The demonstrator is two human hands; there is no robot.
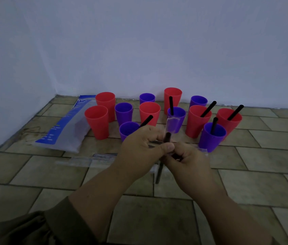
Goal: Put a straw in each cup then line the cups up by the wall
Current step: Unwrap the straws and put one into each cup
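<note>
Both hands met low over the tiled floor (246, 174), just in front of the cups. The left hand (139, 144) pinched a black straw (159, 174) between thumb and fingers, and the right hand (188, 160) curled its fingers round the same straw. Its long axis ran almost straight away from the person, with the far end tipped slightly right and a clear wrapper (172, 123) reaching past that tip. 6 red cups (96, 128) and 6 purple cups (210, 140) stood upright in a loose bunch near the wall (157, 50). On the right, 4 of them held standing straws (208, 109), upright or leaning right. Whether a 5th straw (146, 120) sat in the front-left purple cup could not be told. A blue-printed plastic bag (63, 133) lay left of the cups toward the corner, and the floor ran on along the wall to their right.
</note>
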